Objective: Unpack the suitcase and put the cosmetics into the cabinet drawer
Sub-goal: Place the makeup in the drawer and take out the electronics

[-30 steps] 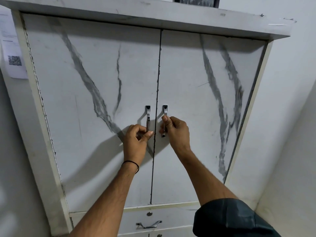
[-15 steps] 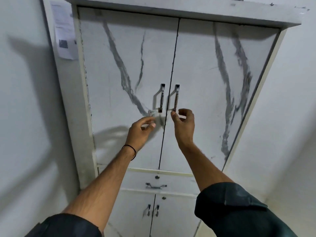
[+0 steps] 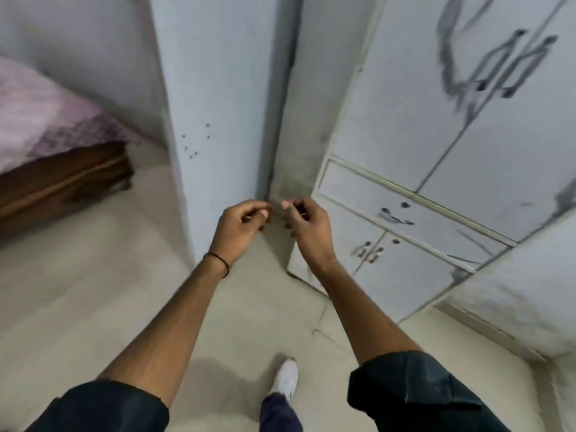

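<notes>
Both hands have come off the upper door handles (image 3: 511, 63) since a second ago, and my view has swung left and down, so the cabinet (image 3: 402, 104) now sits on the right. From largest down: the pale floor (image 3: 93, 307) fills the lower half, and a white wall corner (image 3: 218, 88) rises in the middle. I see the white, grey-veined cabinet with its tall upper doors closed, their handles blurred. On the left, well apart from it, stands a bed (image 3: 46, 135) with a pink cover over a brown wooden base. The cabinet drawer (image 3: 352, 190) lies just under the tall doors and above a pair of small lower doors (image 3: 414, 275); it is pushed in, its metal handle (image 3: 395, 217) untouched. My left hand (image 3: 241, 227) and right hand (image 3: 307, 227) hang in the air in front of the wall corner, near each other but apart, left of the drawer and touching nothing. Each hand's fingers are loosely curled toward the thumb, and I can make out nothing held in them. Below, one white shoe (image 3: 285, 380) rests on the floor, and a thin black band (image 3: 218, 263) circles the left wrist.
</notes>
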{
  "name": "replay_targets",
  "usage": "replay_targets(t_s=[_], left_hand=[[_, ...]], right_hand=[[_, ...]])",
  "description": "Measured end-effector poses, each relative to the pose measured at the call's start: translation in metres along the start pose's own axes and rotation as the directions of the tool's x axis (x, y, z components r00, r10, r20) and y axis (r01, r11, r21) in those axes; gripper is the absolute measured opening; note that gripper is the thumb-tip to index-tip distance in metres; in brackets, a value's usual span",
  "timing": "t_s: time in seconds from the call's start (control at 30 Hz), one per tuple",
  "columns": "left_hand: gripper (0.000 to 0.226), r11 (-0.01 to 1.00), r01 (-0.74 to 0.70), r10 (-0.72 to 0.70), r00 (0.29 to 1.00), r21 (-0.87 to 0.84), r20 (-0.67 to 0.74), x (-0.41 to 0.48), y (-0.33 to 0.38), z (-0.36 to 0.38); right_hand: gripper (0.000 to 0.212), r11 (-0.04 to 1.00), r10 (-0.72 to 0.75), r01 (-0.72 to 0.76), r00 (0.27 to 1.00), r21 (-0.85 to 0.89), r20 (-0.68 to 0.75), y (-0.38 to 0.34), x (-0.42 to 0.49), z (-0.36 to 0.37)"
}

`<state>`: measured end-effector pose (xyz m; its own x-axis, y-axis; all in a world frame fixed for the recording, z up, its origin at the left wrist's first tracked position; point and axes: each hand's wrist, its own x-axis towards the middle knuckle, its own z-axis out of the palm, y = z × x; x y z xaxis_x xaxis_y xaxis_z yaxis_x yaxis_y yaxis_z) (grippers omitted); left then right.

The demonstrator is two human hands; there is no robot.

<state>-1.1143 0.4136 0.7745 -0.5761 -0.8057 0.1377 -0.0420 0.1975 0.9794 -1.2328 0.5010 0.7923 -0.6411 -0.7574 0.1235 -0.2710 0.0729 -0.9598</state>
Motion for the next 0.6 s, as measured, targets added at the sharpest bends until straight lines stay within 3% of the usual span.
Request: replay_targets(t_s=[0.03, 0.1, 0.2, 0.33, 0.5, 0.6], left_hand=[[0.018, 0.998, 0.063, -0.063, 0.998, -0.025, -0.03, -0.014, -0.009, -0.01], [0.018, 0.984, 0.173, -0.177, 0.96, -0.036, -0.215, -0.08, -0.036, -0.091], [0.018, 0.967, 0.244, -0.253, 0.917, -0.068, -0.307, -0.13, -0.056, -0.141], [0.02, 0.936, 0.309, -0.344, 0.708, -0.167, -0.617, -0.23, -0.087, -0.261], [0.02, 0.893, 0.388, -0.412, 0.497, -0.229, -0.764, -0.331, -0.132, -0.385], [0.019, 0.853, 0.433, -0.46, 0.359, -0.292, -0.812, -0.382, -0.163, -0.46]], right_hand=[[0.017, 1.0, 0.005, -0.004, 0.999, -0.018, 0.051, 0.002, -0.011, 0.011], [0.016, 0.998, 0.069, -0.07, 0.955, -0.007, 0.287, -0.007, -0.061, 0.094], [0.018, 0.995, 0.086, -0.097, 0.909, 0.007, 0.408, -0.006, -0.093, 0.155], [0.021, 0.993, 0.117, -0.107, 0.712, -0.057, 0.693, -0.018, -0.162, 0.302], [0.023, 0.989, 0.128, -0.126, 0.486, -0.075, 0.865, -0.022, -0.243, 0.46], [0.024, 0.985, 0.144, -0.144, 0.388, -0.094, 0.91, -0.014, -0.29, 0.555]])
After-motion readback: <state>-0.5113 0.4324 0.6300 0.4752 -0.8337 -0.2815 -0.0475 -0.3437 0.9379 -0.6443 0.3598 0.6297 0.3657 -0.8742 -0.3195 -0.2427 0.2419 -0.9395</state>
